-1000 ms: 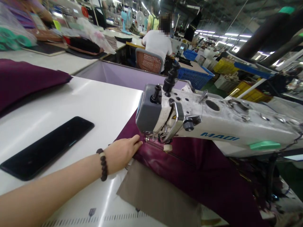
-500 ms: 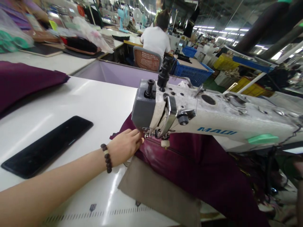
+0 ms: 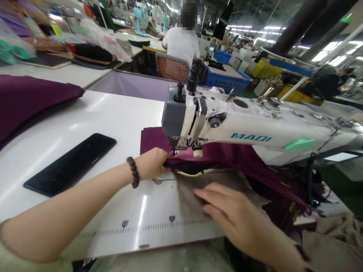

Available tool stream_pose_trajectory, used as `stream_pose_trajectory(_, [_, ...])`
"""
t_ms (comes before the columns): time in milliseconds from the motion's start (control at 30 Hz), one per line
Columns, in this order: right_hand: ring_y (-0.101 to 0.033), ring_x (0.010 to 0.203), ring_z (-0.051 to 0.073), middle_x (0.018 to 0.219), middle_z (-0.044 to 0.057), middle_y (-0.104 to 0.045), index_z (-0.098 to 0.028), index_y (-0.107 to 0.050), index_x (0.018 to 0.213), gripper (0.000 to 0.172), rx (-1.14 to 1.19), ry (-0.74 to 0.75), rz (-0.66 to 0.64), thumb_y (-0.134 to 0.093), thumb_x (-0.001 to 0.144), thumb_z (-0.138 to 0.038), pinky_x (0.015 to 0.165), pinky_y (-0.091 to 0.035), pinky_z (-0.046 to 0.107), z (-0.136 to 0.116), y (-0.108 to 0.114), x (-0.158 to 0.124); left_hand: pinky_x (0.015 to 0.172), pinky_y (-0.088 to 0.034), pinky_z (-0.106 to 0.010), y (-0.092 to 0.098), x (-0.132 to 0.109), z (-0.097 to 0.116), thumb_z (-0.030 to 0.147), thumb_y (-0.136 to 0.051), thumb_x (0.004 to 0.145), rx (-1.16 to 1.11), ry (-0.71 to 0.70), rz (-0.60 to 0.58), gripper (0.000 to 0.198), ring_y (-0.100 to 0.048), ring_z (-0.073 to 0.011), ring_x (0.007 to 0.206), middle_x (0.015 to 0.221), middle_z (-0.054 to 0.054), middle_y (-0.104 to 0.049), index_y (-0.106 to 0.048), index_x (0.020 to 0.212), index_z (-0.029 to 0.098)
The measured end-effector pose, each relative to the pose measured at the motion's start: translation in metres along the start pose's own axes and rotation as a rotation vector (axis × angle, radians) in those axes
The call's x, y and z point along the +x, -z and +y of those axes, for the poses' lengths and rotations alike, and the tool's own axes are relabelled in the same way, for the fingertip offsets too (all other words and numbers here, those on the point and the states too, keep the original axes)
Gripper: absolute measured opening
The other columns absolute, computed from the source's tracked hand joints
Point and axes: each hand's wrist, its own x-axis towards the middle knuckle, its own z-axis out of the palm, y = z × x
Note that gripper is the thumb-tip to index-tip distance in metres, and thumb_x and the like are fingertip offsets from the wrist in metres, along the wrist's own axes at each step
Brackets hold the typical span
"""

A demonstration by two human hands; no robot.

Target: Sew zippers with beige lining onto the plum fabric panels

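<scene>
My left hand (image 3: 151,163), a beaded bracelet on its wrist, pinches the folded edge of a maroon fabric piece (image 3: 154,139) just left of the presser foot (image 3: 176,152). The maroon piece runs under the head of a white sewing machine (image 3: 246,130), and its near edge is raised, baring a dark underside (image 3: 190,166). In front of it lies a taupe fabric piece (image 3: 187,190) on the white table. My right hand (image 3: 229,211) is over this taupe piece, slightly blurred, its fingers stretched out and apart; whether it touches the cloth I cannot tell.
A black phone (image 3: 72,164) lies on the table at left, before a maroon fabric stack (image 3: 34,100). A ruler scale (image 3: 147,226) marks the front edge. Crumpled taupe cloth (image 3: 334,238) sits at right. Beyond, a person in white (image 3: 181,45) sits near a blue crate (image 3: 227,81).
My right hand has come in from the right over the taupe piece. The maroon fabric's near edge, flat before, is now lifted and folded back by my left hand. The view has shifted slightly.
</scene>
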Motion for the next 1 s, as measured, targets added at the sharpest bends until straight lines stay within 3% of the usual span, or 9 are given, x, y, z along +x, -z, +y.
stream_pose_trajectory(100, [-0.06,0.085,0.021,0.097,0.011,-0.062,-0.013,-0.051,0.118,0.034,-0.203,-0.055,-0.25,-0.044,0.085,-0.016,0.074,-0.05,0.032,-0.016,-0.051,0.028,0.052,-0.039,-0.019,0.011,0.001,-0.008,0.015,-0.051,0.072,-0.076,-0.031,-0.062,0.018,-0.055,-0.0134,0.058,0.064,0.0,-0.062,-0.065,0.083,0.014])
stream_pose_trajectory(200, [-0.06,0.087,0.024,0.099,0.013,-0.061,-0.012,-0.041,0.128,0.044,-0.224,-0.129,-0.296,-0.046,0.086,-0.022,0.074,-0.049,0.035,-0.011,-0.067,0.042,0.049,-0.037,-0.018,0.015,0.001,-0.016,0.022,-0.054,0.07,-0.172,-0.094,-0.146,0.019,-0.051,-0.012,0.055,0.062,0.002,-0.059,-0.065,0.084,0.015])
stream_pose_trajectory(300, [-0.057,0.098,0.025,0.107,0.015,-0.059,-0.013,-0.034,0.133,0.052,-0.175,-0.152,-0.297,-0.049,0.085,-0.025,0.082,-0.045,0.035,-0.004,-0.064,0.044,0.047,-0.036,-0.019,0.015,0.004,-0.021,0.031,-0.056,0.07,-0.165,-0.084,-0.146,0.02,-0.051,-0.0129,0.053,0.059,0.002,-0.057,-0.064,0.076,0.014])
stream_pose_trajectory(500, [-0.055,0.101,0.026,0.114,0.017,-0.055,-0.011,-0.034,0.133,0.055,-0.147,-0.197,-0.303,-0.052,0.083,-0.027,0.084,-0.044,0.036,-0.003,-0.063,0.047,0.062,-0.042,-0.021,0.012,0.008,-0.013,0.028,-0.046,0.077,-0.127,-0.065,0.091,0.027,-0.06,-0.0171,0.072,0.079,-0.002,-0.066,-0.062,0.094,0.016])
stream_pose_trajectory(733, [-0.051,0.108,0.028,0.119,0.017,-0.052,-0.008,-0.033,0.133,0.064,-0.123,-0.215,-0.28,-0.06,0.079,-0.03,0.091,-0.041,0.038,0.002,-0.066,0.054,0.062,-0.044,-0.02,0.015,0.008,-0.009,0.043,-0.056,0.072,-0.272,-0.015,0.117,0.031,-0.06,-0.016,0.069,0.073,0.003,-0.066,-0.063,0.088,0.017])
stream_pose_trajectory(900, [-0.053,0.106,0.027,0.116,0.012,-0.055,-0.014,-0.039,0.128,0.061,-0.059,-0.192,-0.261,-0.066,0.074,-0.026,0.089,-0.042,0.036,0.003,-0.062,0.057,0.062,-0.044,-0.023,0.009,0.007,-0.003,0.039,-0.07,0.06,-0.003,0.022,0.137,0.045,-0.061,-0.0229,0.079,0.082,-0.005,-0.066,-0.06,0.094,0.011])
stream_pose_trajectory(1000, [-0.054,0.103,0.025,0.112,0.01,-0.057,-0.018,-0.041,0.126,0.057,-0.035,-0.191,-0.254,-0.065,0.075,-0.026,0.087,-0.043,0.035,0.003,-0.063,0.055,0.064,-0.044,-0.025,0.003,0.006,0.001,0.034,-0.059,0.073,0.059,0.051,0.166,0.033,-0.062,-0.0235,0.081,0.085,-0.008,-0.066,-0.06,0.096,0.011])
